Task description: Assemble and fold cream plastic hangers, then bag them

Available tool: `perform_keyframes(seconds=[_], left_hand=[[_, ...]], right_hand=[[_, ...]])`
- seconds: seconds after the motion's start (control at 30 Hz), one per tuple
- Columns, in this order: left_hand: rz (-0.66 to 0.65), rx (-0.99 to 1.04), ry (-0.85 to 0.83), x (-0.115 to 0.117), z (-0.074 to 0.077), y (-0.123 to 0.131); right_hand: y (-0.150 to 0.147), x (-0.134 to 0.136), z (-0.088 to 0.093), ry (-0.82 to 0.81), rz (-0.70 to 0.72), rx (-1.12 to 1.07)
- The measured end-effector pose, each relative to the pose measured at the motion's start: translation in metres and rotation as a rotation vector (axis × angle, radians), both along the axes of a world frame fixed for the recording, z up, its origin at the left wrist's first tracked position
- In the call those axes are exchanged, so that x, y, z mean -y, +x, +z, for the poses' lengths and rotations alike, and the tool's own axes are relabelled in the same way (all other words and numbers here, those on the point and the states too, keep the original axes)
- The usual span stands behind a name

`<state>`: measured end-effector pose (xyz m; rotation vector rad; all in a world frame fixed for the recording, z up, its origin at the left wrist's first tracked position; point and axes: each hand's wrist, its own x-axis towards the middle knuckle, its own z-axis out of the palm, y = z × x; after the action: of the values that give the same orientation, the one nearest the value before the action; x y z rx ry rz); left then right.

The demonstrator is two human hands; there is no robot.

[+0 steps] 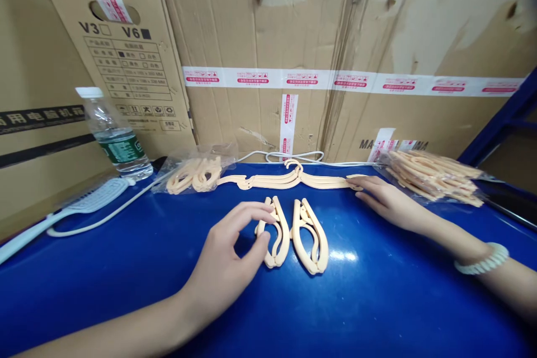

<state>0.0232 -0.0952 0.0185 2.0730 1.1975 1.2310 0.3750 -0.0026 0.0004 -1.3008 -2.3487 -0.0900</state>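
Note:
Two folded cream plastic travel hangers lie side by side on the blue table. My left hand [235,246] curves around the left side of the left folded hanger [283,240], thumb and fingers apart, fingertips at its edge. The right folded hanger [312,243] lies just beyond it, untouched. Behind them, cream hangers [272,181] are spread out in a stack with a hook [296,165] at the middle. My right hand [388,201] reaches to the stack's right end with its fingers stretched out and touching it. Its grip looks loose.
A clear bag with folded hangers [205,173] lies at back left, a bagged pile of hangers [436,176] at back right. A water bottle [121,148], pale hairbrush [90,197] and white cable [104,224] are on the left. Cardboard boxes [260,28] wall off the back.

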Motion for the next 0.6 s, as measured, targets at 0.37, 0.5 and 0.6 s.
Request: perform_keyframes(seconds=[0.37,0.5,0.6], left_hand=[[0.129,0.282,-0.200,-0.011,-0.002,-0.005],[0.136,0.286,-0.212,-0.010,-0.003,-0.005],[0.139,0.271,-0.230,-0.010,-0.002,-0.005]], right_hand=[[-0.008,0.005,0.003,-0.022,0.017,-0.009],[-0.011,0.008,0.008,-0.078,0.045,-0.015],[-0.012,0.008,0.009,-0.100,0.065,-0.016]])
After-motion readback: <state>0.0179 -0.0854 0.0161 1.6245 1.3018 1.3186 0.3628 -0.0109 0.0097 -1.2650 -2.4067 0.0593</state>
